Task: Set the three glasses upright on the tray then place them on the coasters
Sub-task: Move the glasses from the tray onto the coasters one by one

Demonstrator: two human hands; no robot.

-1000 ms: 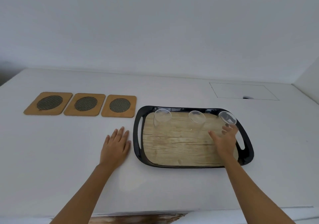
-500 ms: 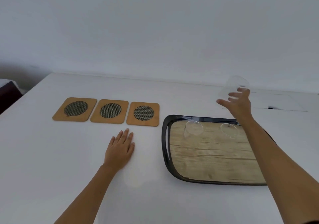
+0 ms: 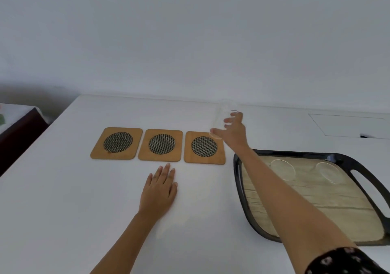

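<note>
My right hand (image 3: 233, 130) grips a clear glass (image 3: 222, 119), held in the air just beyond the back right corner of the right coaster (image 3: 204, 147). The middle coaster (image 3: 160, 145) and the left coaster (image 3: 117, 142) lie beside it in a row, all wooden with dark mesh discs and bare. Two more clear glasses (image 3: 282, 168) (image 3: 329, 172) stand upright on the black tray (image 3: 238, 174) with a wood-look floor. My left hand (image 3: 159, 189) lies flat on the white table, fingers apart, in front of the middle coaster.
A white wall runs along the back of the white table (image 3: 63, 199). A rectangular flush panel (image 3: 346, 126) is set into the tabletop at the back right. A dark piece of furniture (image 3: 19, 126) stands past the table's left edge.
My right hand lifted the rightmost glass off the tray and carried it left, from above the tray to beside the right coaster. The view swung left. My left hand stayed flat.
</note>
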